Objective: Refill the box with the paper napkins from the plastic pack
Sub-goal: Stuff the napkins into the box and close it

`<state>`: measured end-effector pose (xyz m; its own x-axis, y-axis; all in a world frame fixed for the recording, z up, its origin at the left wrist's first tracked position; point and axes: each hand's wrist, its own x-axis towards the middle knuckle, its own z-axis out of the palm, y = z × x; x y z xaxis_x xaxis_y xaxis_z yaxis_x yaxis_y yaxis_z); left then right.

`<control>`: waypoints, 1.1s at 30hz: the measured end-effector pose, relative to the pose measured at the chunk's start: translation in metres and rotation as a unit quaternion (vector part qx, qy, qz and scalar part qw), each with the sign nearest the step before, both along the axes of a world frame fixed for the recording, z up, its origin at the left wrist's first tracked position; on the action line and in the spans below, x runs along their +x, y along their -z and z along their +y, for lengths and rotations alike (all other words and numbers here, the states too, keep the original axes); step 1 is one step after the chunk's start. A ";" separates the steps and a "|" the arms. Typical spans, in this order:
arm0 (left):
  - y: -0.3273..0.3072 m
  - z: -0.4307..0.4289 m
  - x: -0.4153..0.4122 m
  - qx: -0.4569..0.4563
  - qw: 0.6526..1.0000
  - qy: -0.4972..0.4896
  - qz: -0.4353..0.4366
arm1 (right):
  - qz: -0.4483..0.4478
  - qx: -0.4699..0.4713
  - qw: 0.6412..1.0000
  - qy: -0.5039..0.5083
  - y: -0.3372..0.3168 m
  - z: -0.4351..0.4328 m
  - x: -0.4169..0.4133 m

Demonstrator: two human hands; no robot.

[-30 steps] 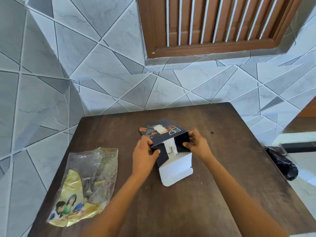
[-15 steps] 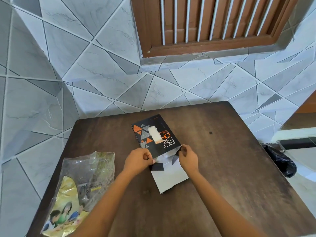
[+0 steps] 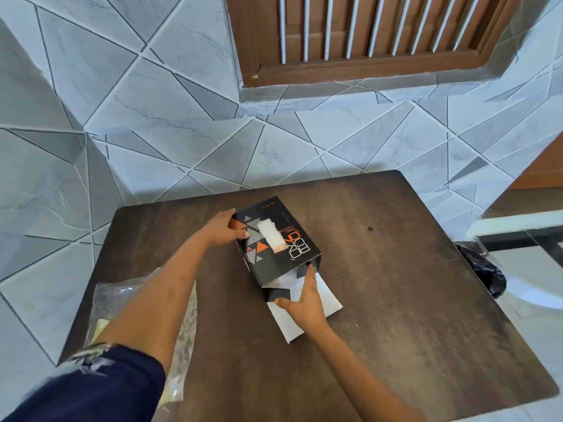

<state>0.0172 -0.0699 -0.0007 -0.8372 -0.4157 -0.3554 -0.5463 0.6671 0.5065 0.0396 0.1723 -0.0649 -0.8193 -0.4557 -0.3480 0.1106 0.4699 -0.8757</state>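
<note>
Our left hand [image 3: 224, 228] grasps the far left corner of the box [image 3: 275, 243], thumb on the printed top and fingers wrapped down its side, pinning it flat on the table [image 3: 411, 284]. Our right hand [image 3: 304, 296] is at the near, open end, fingers spread and reaching between the end flaps; it presses on the cardboard rather than closing around anything, and whether a fingertip actually pinches a small flap we cannot tell. The large white flap [image 3: 327, 303] lies folded out on the tabletop beneath that hand, and a small dark side flap [image 3: 281, 293] sits just beside the thumb. A white napkin [image 3: 269, 234] shows through the slot in the top of the box, so we judge the napkins are already inside. The plastic pack [image 3: 185, 336] lies well apart to the near left, partly hidden under our left forearm, and it looks flat and emptied. By our reading the refilling itself is done; what remains is tucking the side flaps in, folding the white flap up and closing the end. The open end is still fully splayed, so no part of that closing is finished yet.
</note>
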 end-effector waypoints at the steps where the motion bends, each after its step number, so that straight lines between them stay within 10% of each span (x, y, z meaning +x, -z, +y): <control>1: -0.002 0.001 0.003 -0.029 1.000 0.004 -0.008 | 0.009 -0.001 1.000 0.010 -0.001 0.001 -0.003; 12: -0.016 0.080 0.089 -0.235 0.967 0.023 -0.097 | 0.054 -0.030 0.998 -0.022 -0.016 0.048 -0.069; 17: -0.015 0.098 0.097 -0.230 0.970 0.017 -0.073 | 0.185 0.227 0.953 0.085 -0.010 0.069 -0.083; 20: -0.009 0.099 0.092 -0.131 0.991 -0.007 -0.022 | 0.092 0.318 0.936 0.115 -0.003 0.082 -0.087; 24: -0.001 0.090 0.088 -0.008 1.000 -0.019 -0.017 | 0.041 0.250 0.962 0.103 0.005 0.089 -0.098; 33: 0.004 0.123 0.077 -0.034 0.998 -0.052 -0.004 | 0.072 0.033 0.997 0.019 -0.028 0.074 -0.098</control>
